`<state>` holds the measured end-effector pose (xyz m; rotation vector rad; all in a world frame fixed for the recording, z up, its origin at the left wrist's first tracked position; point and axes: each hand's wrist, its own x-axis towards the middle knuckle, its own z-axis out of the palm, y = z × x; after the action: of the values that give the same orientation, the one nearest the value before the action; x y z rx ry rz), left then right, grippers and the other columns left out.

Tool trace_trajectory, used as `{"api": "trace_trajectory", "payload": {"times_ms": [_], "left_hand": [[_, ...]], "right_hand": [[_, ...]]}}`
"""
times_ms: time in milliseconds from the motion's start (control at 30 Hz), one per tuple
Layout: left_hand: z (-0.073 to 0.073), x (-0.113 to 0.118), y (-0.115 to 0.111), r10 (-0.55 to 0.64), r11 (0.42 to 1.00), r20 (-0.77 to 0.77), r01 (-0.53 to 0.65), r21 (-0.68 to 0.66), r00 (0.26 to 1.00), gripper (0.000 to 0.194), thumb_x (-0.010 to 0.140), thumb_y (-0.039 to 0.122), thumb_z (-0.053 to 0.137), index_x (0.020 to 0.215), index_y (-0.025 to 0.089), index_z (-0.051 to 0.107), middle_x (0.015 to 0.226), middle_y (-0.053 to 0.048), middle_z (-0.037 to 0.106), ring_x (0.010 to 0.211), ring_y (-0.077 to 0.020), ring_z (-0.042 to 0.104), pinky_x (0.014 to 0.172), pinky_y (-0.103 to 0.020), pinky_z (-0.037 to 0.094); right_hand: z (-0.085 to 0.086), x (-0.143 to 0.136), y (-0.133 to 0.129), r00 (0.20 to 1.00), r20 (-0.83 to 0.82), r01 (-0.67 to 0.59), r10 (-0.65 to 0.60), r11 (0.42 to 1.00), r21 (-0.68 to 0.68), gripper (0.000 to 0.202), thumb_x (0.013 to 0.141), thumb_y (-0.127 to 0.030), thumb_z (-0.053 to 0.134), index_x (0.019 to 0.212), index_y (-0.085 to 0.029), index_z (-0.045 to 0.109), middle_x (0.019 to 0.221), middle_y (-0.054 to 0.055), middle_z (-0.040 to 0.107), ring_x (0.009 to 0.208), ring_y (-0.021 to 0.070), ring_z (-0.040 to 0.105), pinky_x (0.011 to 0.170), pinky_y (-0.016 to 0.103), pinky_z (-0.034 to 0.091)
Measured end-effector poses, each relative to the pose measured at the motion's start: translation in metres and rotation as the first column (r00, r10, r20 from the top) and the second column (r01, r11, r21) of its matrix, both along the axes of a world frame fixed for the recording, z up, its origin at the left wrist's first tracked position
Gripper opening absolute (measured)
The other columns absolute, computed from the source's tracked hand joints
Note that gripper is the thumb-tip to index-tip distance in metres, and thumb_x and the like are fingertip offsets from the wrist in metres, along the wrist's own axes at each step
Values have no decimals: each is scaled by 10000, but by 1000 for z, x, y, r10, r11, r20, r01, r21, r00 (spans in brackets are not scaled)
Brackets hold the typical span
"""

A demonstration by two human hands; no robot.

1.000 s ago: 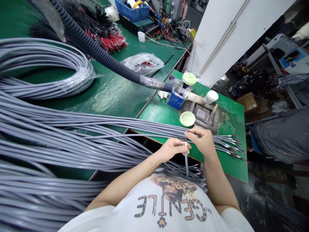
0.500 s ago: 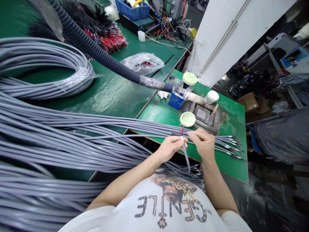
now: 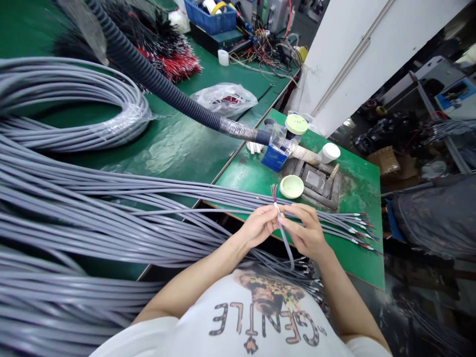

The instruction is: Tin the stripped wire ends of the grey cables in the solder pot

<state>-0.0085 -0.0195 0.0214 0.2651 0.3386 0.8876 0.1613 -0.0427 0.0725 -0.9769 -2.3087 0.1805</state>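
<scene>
Between my hands is the end of a grey cable (image 3: 286,243), its thin coloured wires (image 3: 274,192) fanned upward above a white band. My left hand (image 3: 262,224) pinches the cable just at that band. From the other side my right hand (image 3: 305,229) closes its fingertips on the same spot. A round pale-green lid or dish (image 3: 292,187) sits right behind the wire tips. Under and past my hands runs a bundle of grey cables (image 3: 238,195), with stripped ends (image 3: 362,230) lying on the green board to the right.
A ribbed hose (image 3: 167,94) crosses above the bench to a blue box (image 3: 275,156). Near it stand a square soldering pot (image 3: 316,178), a white jar (image 3: 329,152) and a jar with a pale-green lid (image 3: 296,124). A large cable coil (image 3: 130,116) lies at left.
My right hand has shifted from the wire tips down to the cable by the white band. The wires now stand more upright and spread. The view has moved slightly.
</scene>
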Motion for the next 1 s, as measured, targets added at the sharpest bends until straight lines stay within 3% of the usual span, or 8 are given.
{"api": "trace_trajectory", "payload": {"times_ms": [100, 233, 400, 467, 533, 600, 667, 1000], "left_hand": [[5, 1, 0, 10, 1000, 2, -10, -3, 1000, 259, 716, 314, 779, 762, 80, 676, 636, -4, 616, 526, -55, 552, 549, -168, 462], [13, -2, -2, 26, 999, -84, -23, 44, 996, 331, 733, 348, 759, 938, 94, 704, 718, -38, 680, 584, -90, 600, 597, -208, 494], [30, -18, -7, 202, 936, -291, -97, 339, 935, 280, 769, 289, 727, 1005, 140, 729, 825, -77, 736, 737, -141, 661, 724, -252, 512], [41, -26, -11, 304, 837, -301, -103, 537, 904, 207, 786, 239, 706, 970, 154, 744, 792, -77, 736, 741, -152, 652, 724, -267, 507], [50, -34, -14, 356, 681, -238, -77, 728, 904, 184, 780, 196, 702, 953, 161, 754, 750, -84, 733, 713, -158, 635, 700, -276, 497], [57, -39, -15, 302, 532, -155, -31, 846, 940, 189, 764, 186, 714, 945, 157, 760, 703, -97, 728, 661, -162, 622, 661, -281, 489], [61, -41, -16, 207, 451, -128, 22, 892, 970, 196, 751, 197, 728, 939, 151, 762, 679, -108, 724, 628, -167, 620, 635, -284, 486], [55, -39, -12, 114, 436, -195, 128, 891, 974, 188, 762, 222, 720, 932, 154, 765, 685, -116, 718, 650, -171, 621, 660, -290, 489]], "right_hand": [[-3, -3, 1, 997, 58, -63, 58, 995, 80, 426, 827, -187, 644, 1230, -322, 610, 1349, 44, 568, 1269, 273, 459, 987, 483, 448], [3, 3, 10, 998, -19, -56, 58, 994, 91, 400, 828, -267, 672, 1220, -327, 616, 1209, 35, 668, 1246, 270, 500, 990, 503, 457], [26, 16, 30, 921, -317, 253, -229, 967, 39, 273, 876, -262, 598, 1138, -277, 672, 1036, 62, 712, 1023, 248, 639, 850, 437, 549], [33, 16, 39, 860, -369, 374, -352, 927, -13, 218, 904, -265, 553, 1069, -256, 694, 995, 60, 707, 945, 218, 658, 837, 401, 548], [36, 16, 49, 835, -364, 423, -412, 905, -54, 195, 915, -280, 537, 1016, -245, 700, 946, 51, 714, 904, 206, 661, 851, 391, 534], [34, 16, 59, 840, -343, 420, -420, 904, -78, 181, 914, -289, 540, 983, -239, 700, 902, 42, 724, 886, 206, 660, 854, 388, 523], [29, 19, 67, 857, -312, 398, -410, 911, -103, 169, 909, -285, 549, 973, -235, 697, 889, 38, 731, 895, 211, 657, 859, 390, 516], [10, 27, 88, 872, -225, 400, -436, 897, -188, 166, 905, -312, 552, 924, -237, 699, 859, 25, 740, 898, 212, 651, 880, 391, 500]]}}
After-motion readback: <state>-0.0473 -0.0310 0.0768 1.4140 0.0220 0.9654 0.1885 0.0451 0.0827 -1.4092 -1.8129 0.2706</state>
